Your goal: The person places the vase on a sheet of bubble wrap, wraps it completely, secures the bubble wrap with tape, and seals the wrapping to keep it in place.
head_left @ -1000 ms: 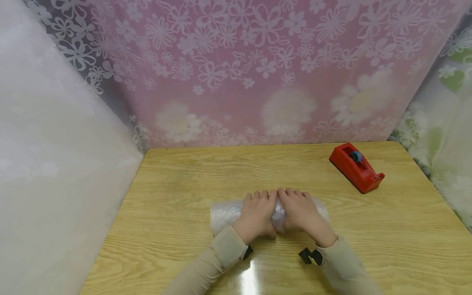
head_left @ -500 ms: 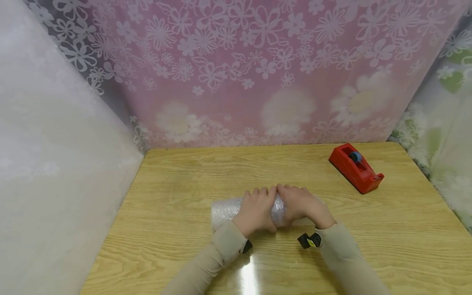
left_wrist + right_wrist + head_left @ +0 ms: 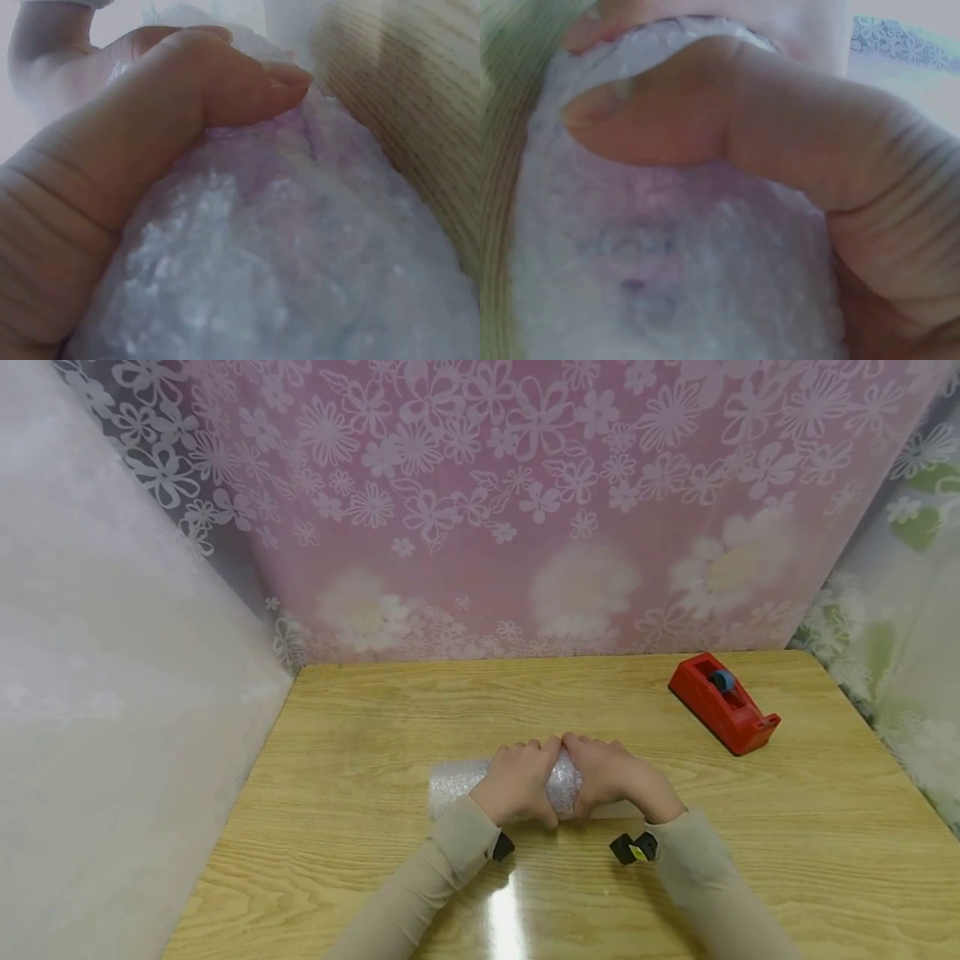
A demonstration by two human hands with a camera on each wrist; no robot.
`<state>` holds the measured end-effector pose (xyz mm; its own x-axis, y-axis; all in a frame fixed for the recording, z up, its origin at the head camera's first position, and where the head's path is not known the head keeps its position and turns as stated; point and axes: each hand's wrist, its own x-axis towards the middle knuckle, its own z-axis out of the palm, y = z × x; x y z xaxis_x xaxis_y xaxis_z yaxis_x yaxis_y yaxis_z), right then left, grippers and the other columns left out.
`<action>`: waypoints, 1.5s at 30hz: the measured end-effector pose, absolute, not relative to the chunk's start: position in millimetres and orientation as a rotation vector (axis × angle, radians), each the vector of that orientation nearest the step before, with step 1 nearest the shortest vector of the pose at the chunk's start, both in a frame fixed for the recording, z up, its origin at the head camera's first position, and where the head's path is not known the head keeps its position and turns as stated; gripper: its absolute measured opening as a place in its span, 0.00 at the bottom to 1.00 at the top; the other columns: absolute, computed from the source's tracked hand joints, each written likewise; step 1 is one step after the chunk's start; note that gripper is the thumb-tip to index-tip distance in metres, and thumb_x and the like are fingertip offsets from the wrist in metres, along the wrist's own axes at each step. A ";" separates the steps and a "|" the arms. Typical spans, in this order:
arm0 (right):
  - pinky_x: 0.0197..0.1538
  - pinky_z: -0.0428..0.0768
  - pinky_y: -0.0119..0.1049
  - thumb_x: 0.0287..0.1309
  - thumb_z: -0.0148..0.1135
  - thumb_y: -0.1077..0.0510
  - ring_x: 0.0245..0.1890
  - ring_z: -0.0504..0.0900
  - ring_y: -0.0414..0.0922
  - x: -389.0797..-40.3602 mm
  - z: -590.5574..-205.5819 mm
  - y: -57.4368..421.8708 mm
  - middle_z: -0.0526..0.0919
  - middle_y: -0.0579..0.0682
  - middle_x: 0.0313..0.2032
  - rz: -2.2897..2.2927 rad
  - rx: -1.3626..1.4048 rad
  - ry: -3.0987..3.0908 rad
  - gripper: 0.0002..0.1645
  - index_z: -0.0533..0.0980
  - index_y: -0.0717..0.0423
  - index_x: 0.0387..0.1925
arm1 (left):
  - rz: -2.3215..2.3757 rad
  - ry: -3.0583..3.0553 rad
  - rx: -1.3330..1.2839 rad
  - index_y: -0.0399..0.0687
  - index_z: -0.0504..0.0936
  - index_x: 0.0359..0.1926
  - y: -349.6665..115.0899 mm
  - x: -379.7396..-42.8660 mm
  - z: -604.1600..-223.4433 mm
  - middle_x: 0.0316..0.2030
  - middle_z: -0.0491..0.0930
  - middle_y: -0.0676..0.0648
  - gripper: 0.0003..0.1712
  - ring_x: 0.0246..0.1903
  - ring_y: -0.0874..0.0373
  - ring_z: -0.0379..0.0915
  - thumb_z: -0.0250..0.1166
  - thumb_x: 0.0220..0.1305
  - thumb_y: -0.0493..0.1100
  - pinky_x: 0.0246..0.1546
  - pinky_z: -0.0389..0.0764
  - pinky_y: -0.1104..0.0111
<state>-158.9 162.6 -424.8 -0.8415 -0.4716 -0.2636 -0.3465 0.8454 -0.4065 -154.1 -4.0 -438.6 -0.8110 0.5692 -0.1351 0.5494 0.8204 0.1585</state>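
A roll of bubble wrap lies crosswise on the wooden table in the head view. Something pinkish-purple with blurred dark markings shows through the wrap in the right wrist view; its kind cannot be told. My left hand grips the roll from above, fingers over its far side and thumb on the near side. Right beside it, my right hand holds the roll the same way, its thumb pressed along the wrap. Both hands hide much of the roll's middle and right part.
A red tape dispenser with a small blue-cored tape roll stands at the back right of the table. Flowered pink cloth hangs behind the table, and pale cloth runs along its left side.
The roll and both hands have shifted slightly toward the back. My right wrist has bent more, and less of the roll's right end shows. The dispenser stays put.
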 end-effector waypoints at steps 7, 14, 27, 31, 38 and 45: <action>0.57 0.68 0.65 0.25 0.85 0.52 0.54 0.75 0.58 -144.6 -424.0 161.2 0.77 0.57 0.54 -0.414 -0.591 2.793 0.57 0.67 0.60 0.62 | 0.190 2.809 0.876 0.53 0.68 0.63 -5.4 -154.1 -435.2 0.47 0.80 0.48 0.61 0.46 0.52 0.78 0.85 0.24 0.62 0.44 0.77 0.57; 0.57 0.67 0.67 0.28 0.86 0.45 0.56 0.73 0.64 -127.5 -423.6 158.3 0.76 0.61 0.55 -0.306 -0.627 2.950 0.58 0.68 0.60 0.63 | 0.256 2.697 0.868 0.52 0.69 0.62 -8.6 -161.5 -435.7 0.49 0.80 0.51 0.56 0.47 0.55 0.78 0.84 0.30 0.59 0.47 0.78 0.61; 0.55 0.68 0.65 0.19 0.88 0.57 0.51 0.75 0.60 -126.1 -429.4 161.7 0.78 0.56 0.50 -0.437 -0.708 2.945 0.57 0.70 0.57 0.59 | 0.400 2.574 0.820 0.53 0.70 0.52 -13.3 -168.9 -436.0 0.39 0.77 0.55 0.45 0.35 0.62 0.74 0.83 0.32 0.54 0.35 0.76 0.67; 0.54 0.69 0.65 0.19 0.87 0.57 0.49 0.75 0.58 -128.0 -428.6 163.2 0.78 0.54 0.48 -0.448 -0.744 2.937 0.56 0.70 0.55 0.58 | 0.392 2.600 0.811 0.51 0.69 0.56 -13.5 -164.7 -435.4 0.40 0.78 0.53 0.48 0.35 0.61 0.74 0.83 0.33 0.56 0.34 0.77 0.66; 0.55 0.68 0.65 0.20 0.89 0.54 0.50 0.76 0.58 -134.7 -430.2 167.0 0.78 0.54 0.50 -0.419 -0.818 2.914 0.57 0.70 0.54 0.59 | 0.432 2.604 0.709 0.44 0.62 0.68 -9.9 -158.4 -438.0 0.50 0.78 0.47 0.62 0.44 0.57 0.76 0.82 0.34 0.59 0.42 0.78 0.63; 0.57 0.66 0.67 0.20 0.88 0.54 0.53 0.75 0.57 -142.8 -431.4 167.5 0.78 0.53 0.51 -0.420 -0.813 2.857 0.58 0.69 0.51 0.61 | 0.526 2.580 0.682 0.42 0.61 0.68 -10.4 -159.5 -442.3 0.51 0.77 0.44 0.63 0.46 0.54 0.76 0.83 0.34 0.60 0.44 0.78 0.64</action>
<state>-142.8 167.5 -431.4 -0.8437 -0.5335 -0.0593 -0.4939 0.8148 -0.3035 -159.5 -10.4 -442.3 -0.7922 0.5342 -0.2951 0.3760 0.8081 0.4534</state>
